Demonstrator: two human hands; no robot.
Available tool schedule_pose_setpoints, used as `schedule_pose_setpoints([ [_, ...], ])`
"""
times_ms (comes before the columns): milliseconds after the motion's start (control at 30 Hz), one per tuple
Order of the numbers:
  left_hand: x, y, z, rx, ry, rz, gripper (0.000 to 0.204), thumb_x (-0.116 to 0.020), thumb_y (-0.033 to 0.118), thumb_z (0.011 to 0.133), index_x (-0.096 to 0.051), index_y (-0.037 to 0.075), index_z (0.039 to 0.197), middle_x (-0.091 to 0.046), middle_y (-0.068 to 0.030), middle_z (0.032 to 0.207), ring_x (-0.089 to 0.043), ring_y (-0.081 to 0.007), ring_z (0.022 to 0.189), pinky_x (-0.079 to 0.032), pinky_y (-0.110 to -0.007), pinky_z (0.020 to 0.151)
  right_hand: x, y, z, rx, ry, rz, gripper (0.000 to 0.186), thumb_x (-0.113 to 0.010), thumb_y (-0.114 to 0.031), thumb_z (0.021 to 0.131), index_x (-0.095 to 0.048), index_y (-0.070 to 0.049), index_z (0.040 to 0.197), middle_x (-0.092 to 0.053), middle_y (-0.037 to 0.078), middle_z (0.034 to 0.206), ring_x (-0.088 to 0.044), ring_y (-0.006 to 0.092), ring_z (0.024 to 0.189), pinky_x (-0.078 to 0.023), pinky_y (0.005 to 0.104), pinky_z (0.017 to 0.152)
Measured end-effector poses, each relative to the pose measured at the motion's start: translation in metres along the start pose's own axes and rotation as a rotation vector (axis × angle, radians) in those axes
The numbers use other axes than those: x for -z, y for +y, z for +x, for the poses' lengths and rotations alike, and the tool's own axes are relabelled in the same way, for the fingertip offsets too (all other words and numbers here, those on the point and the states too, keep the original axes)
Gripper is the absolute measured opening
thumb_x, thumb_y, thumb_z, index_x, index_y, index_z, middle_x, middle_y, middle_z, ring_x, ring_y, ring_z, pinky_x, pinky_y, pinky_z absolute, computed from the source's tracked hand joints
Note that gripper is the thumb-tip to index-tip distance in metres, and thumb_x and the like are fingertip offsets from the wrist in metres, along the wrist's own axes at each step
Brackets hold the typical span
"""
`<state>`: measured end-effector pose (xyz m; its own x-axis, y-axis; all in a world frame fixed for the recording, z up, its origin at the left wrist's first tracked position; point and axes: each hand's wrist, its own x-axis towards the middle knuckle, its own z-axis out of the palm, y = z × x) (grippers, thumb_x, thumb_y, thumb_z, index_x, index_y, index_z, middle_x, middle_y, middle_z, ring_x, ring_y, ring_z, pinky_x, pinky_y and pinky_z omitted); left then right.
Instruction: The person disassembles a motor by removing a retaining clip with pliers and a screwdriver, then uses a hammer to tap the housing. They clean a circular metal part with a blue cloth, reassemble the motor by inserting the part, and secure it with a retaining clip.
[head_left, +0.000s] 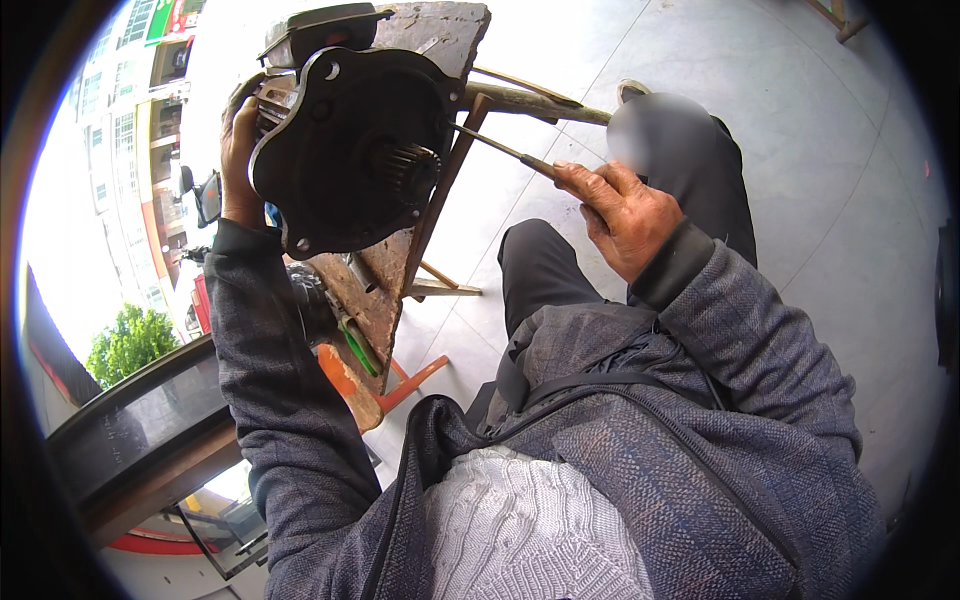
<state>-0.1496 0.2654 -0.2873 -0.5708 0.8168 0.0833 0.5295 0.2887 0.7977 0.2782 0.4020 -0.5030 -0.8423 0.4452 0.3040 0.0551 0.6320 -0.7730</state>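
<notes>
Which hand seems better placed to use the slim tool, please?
Likely the right hand: it holds the slim tool, tip near the black housing, while the left hand holds the housing's left side.

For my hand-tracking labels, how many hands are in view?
2: the left hand, partly hidden, holds the left side of the black metal part; the right hand holds a thin tool.

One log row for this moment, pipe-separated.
left hand: holding black metal part | right hand: holding thin tool | tip: at part's edge, contact unclear | bench: green item on top
</notes>
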Motion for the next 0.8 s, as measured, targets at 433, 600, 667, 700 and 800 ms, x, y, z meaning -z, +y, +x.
schedule_pose_setpoints([
  [433, 0.007, -0.004, -0.004, -0.067, -0.030, 0.208, 0.040, -0.047, 0.021, 0.112, -0.063, -0.003, 0.139, -0.067, -0.0155, 0.135, -0.064, -0.0230, 0.122, -0.048, -0.035, 0.110, 0.003, -0.022, 0.009, -0.178, 0.073, 0.450, 0.050, -0.070, -0.001, 0.093, -0.064, -0.005, 0.142, -0.071, 0.017, 0.110, -0.077, 0.0325, 0.095, -0.065, 0.0384, 0.080],
  [600, 0.008, -0.003, -0.009, -0.269, -0.119, 0.450, 0.034, -0.062, 0.012, 0.105, -0.059, -0.001, 0.136, -0.064, -0.0215, 0.141, -0.064, -0.0333, 0.127, -0.050, -0.042, 0.109, 0.015, -0.009, 0.011, 0.056, 0.026, -0.161, 0.050, -0.073, 0.000, 0.093, -0.065, -0.004, 0.142, -0.070, 0.012, 0.102, -0.075, 0.0249, 0.085, -0.063, 0.0314, 0.070],
  [667, 0.006, 0.001, -0.010, -0.406, -0.161, 0.575, 0.038, -0.070, 0.008, 0.100, -0.057, 0.002, 0.134, -0.063, -0.0245, 0.143, -0.065, -0.0390, 0.128, -0.051, -0.046, 0.109, 0.019, -0.006, 0.014, 0.087, 0.064, -0.139, 0.050, -0.076, -0.003, 0.093, -0.067, -0.006, 0.142, -0.068, 0.009, 0.094, -0.071, 0.0206, 0.074, -0.061, 0.0297, 0.063],
  [700, 0.004, 0.004, -0.011, -0.430, -0.160, 0.607, 0.037, -0.070, 0.008, 0.100, -0.057, 0.001, 0.134, -0.063, -0.0243, 0.142, -0.065, -0.0384, 0.127, -0.051, -0.045, 0.108, 0.019, -0.007, 0.017, 0.056, 0.045, -0.090, 0.049, -0.076, -0.003, 0.094, -0.066, -0.005, 0.142, -0.069, 0.009, 0.094, -0.071, 0.0190, 0.073, -0.060, 0.0296, 0.062],
  [800, -0.004, 0.012, -0.013, -0.503, -0.143, 0.704, 0.036, -0.069, 0.009, 0.100, -0.059, 0.000, 0.133, -0.065, -0.0236, 0.140, -0.066, -0.0365, 0.126, -0.052, -0.044, 0.107, 0.018, -0.013, 0.029, -0.123, 0.054, 0.403, 0.044, -0.074, -0.006, 0.098, -0.066, -0.004, 0.142, -0.069, 0.008, 0.094, -0.066, 0.0128, 0.070, -0.056, 0.0274, 0.059],
])
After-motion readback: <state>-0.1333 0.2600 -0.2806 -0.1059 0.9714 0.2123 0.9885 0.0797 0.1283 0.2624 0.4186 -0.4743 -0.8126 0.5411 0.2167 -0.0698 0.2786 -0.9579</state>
